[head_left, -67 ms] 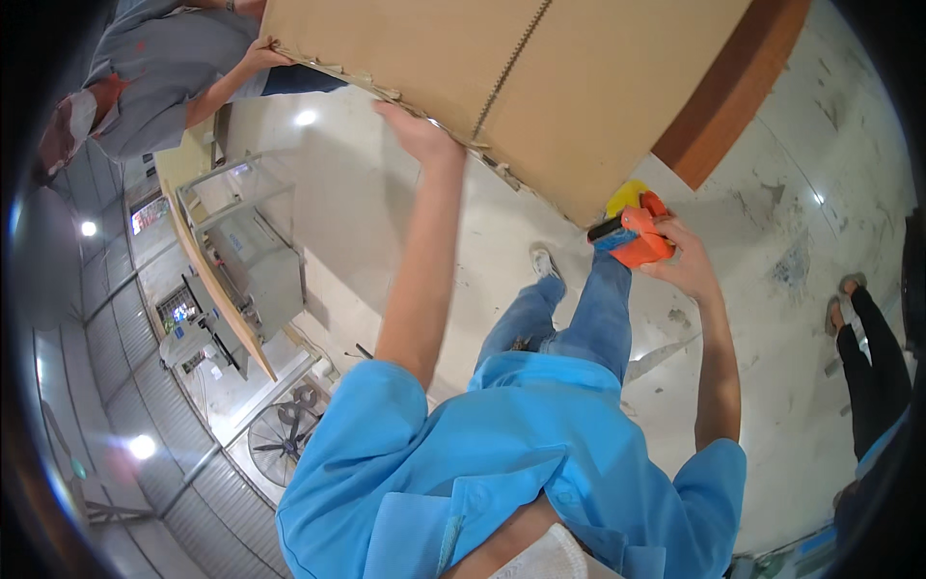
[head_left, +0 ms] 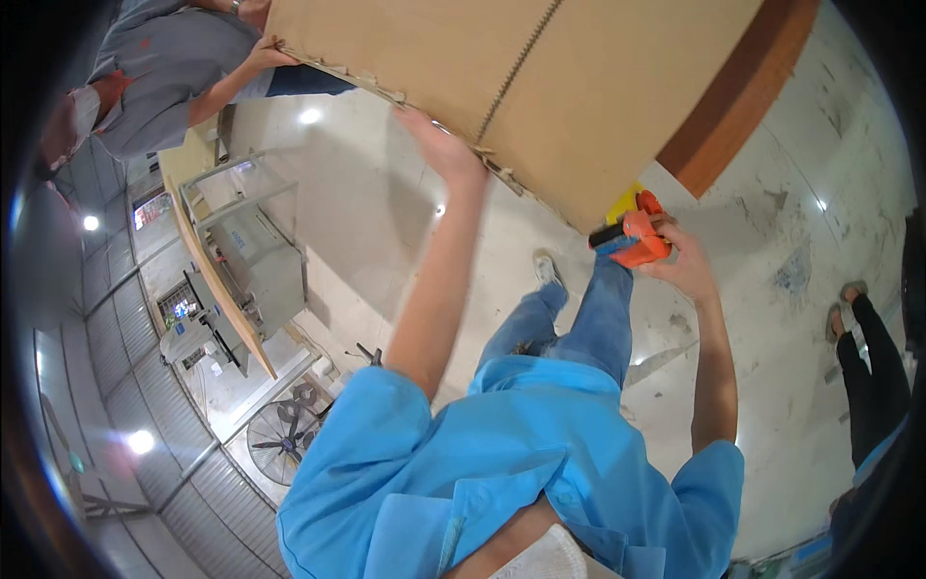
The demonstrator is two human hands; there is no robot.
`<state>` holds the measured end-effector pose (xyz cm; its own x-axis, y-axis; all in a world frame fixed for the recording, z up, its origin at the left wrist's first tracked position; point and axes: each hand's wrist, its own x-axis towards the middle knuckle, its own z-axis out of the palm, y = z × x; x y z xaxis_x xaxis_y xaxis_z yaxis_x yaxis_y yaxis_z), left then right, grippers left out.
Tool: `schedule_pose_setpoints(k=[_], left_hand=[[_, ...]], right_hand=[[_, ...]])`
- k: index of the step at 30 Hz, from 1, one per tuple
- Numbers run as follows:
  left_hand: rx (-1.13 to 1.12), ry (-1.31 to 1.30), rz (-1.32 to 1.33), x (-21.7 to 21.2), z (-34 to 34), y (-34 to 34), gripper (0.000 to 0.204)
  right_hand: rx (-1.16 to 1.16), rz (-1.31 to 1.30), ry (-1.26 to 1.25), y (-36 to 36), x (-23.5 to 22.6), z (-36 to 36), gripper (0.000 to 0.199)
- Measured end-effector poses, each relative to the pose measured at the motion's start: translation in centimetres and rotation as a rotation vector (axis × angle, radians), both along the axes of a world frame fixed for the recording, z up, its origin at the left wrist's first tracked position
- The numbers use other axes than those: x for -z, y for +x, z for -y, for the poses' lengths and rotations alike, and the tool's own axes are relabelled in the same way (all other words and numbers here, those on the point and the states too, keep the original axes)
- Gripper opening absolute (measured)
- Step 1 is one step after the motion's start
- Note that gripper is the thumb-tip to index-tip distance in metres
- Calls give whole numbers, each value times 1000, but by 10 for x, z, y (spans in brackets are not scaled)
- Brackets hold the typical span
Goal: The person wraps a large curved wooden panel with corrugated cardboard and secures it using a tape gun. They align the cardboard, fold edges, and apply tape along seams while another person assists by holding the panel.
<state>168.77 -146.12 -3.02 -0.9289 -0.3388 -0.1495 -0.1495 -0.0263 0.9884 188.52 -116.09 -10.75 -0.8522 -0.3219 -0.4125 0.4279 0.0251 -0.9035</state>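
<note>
A large brown cardboard panel (head_left: pixel 415 58) fills the top, with a dark zigzag seam (head_left: pixel 521 63) across it and a ragged near edge. My left hand (head_left: pixel 446 150) lies against that edge, fingers stretched out to the left; part of the hand is slightly blurred. My right hand (head_left: pixel 690 262) grips an orange tape dispenser (head_left: pixel 641 241) with a dark front and a yellow part. The dispenser is right by the panel's near right corner. At the upper left, a co-worker's hand (head_left: pixel 270 53) holds the panel's far left corner.
A reddish-brown board (head_left: pixel 738 96) shows beyond the panel's right edge. To the left are a wooden-edged table (head_left: pixel 217 280), a grey cabinet (head_left: pixel 260 261) and a black fan (head_left: pixel 285 429). Another person's legs (head_left: pixel 868 376) show at the right, on the scuffed pale floor.
My left hand has slid a little to the right along the panel's edge. The panel has shifted slightly right in the picture. My right hand still has the tape dispenser.
</note>
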Motion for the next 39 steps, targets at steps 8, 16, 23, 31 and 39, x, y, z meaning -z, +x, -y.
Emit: schedule_pose_setpoints(k=[8, 16, 23, 31, 39], left_hand=[[-151, -152, 42, -6, -98, 87, 69], [-32, 68, 586, 51, -57, 143, 59], [112, 1000, 901, 113, -52, 117, 45], [204, 1144, 950, 111, -32, 64, 46], [778, 883, 993, 100, -20, 12, 42]], right_hand=[[143, 104, -172, 0, 105, 48, 54], [65, -100, 142, -2, 170, 64, 53], [538, 331, -714, -23, 156, 86, 52], [537, 326, -1045, -57, 107, 89, 52], [1102, 271, -750, -22, 65, 136, 52]])
